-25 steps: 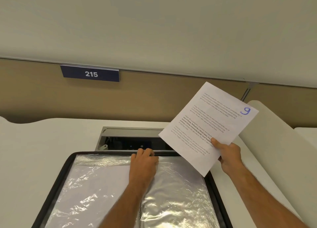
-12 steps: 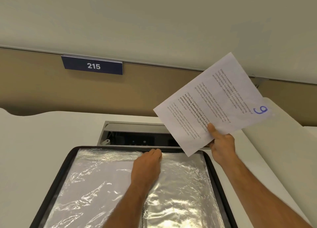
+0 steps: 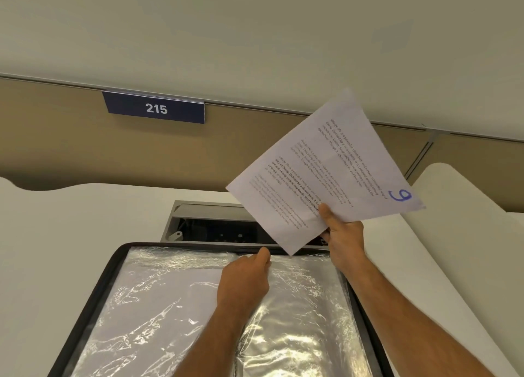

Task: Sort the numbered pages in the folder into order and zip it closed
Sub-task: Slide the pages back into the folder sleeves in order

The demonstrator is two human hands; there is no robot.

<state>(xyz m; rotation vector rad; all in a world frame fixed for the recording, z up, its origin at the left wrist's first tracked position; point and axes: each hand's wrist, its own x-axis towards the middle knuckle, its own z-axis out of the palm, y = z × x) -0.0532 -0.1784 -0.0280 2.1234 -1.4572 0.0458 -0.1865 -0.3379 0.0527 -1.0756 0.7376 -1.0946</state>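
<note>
Closest to the camera, the black-edged folder lies open on the white desk, shiny plastic sleeves on both halves. The left hand sits at the top of the spine with fingers curled at the sleeve's top edge; can't tell if it's actually pinching anything. Just beyond, the right hand pinches the page marked 9 by its lower edge, thumb on the printed side, so the sheet fans up and away above the folder's far right corner. Behind: an open cable tray and a 215 sign.
</note>
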